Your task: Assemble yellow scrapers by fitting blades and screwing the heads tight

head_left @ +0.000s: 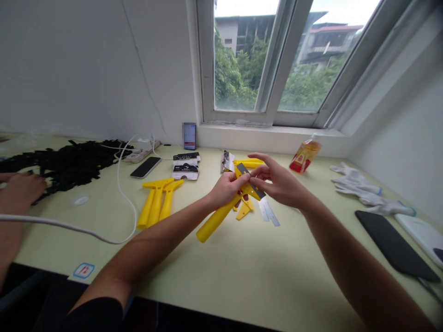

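My left hand (224,188) is closed around the head end of a yellow scraper (216,222), whose handle slants down toward me. A dark flat blade (258,189) lies across the scraper's head, with my left thumb pressed near it. My right hand (278,182) has its thumb and fingertips pinched together at the middle of the blade; whatever is between them is too small to make out. Below the hands, loose yellow plastic pieces (245,210) and thin silvery blades (269,212) lie on the table. More yellow scrapers (157,200) rest to the left.
Small black-and-white boxes (186,167), a phone (145,167) and a power strip (140,152) stand toward the back. White gloves (360,184), a bottle (305,154) and a black slab (394,244) are right. Left, another person's hand (24,186) touches a black pile (76,166); a white cable (69,224) crosses.
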Demonstrator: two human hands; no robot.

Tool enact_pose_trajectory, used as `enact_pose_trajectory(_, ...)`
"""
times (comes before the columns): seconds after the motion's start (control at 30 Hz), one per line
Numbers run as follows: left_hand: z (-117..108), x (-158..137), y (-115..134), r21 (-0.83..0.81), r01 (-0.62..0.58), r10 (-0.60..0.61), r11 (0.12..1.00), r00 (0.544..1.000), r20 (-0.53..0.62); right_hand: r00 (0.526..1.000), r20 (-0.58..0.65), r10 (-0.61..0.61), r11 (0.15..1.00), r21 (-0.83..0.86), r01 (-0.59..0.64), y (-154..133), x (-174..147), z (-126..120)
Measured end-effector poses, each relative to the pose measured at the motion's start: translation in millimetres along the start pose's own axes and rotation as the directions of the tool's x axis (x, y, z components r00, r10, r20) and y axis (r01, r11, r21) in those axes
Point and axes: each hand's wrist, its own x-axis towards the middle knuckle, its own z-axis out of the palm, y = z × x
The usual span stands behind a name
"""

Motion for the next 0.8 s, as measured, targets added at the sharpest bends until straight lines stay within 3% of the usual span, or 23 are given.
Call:
enact_pose_trajectory(0.2,-31.7,14.9,12.6,0.092,0.017,0.006,0.996,0.969,-0.246,0.995,-0.101,0.010,0.981,-0.194,-0.029,11.7,4.8,-6.2)
enact_pose_trajectory(0.3,-56.3,23.4,19.7,0.110,0.093,-0.050,0.990,0.938,-0.343,0.993,0.042,0.112,0.918,-0.387,-0.087,29.8,9.4,-1.0)
enact_pose_trajectory(0.4,-70.3,26.9,22.8,0.073,0.139,-0.095,0.988,0.901,-0.424,0.950,0.205,0.237,0.846,-0.525,-0.098,51.3,13.8,14.7)
enact_pose_trajectory(0.53,-71.8,25.9,23.8,0.049,0.159,-0.121,0.986,0.889,-0.442,0.928,0.216,0.302,0.780,-0.615,-0.110,68.2,16.3,38.4)
enact_pose_trajectory(0.8,-71.6,25.0,32.7,0.050,0.106,-0.076,0.993,0.908,-0.413,0.954,0.159,0.255,0.725,-0.684,-0.080,64.1,15.3,54.8)
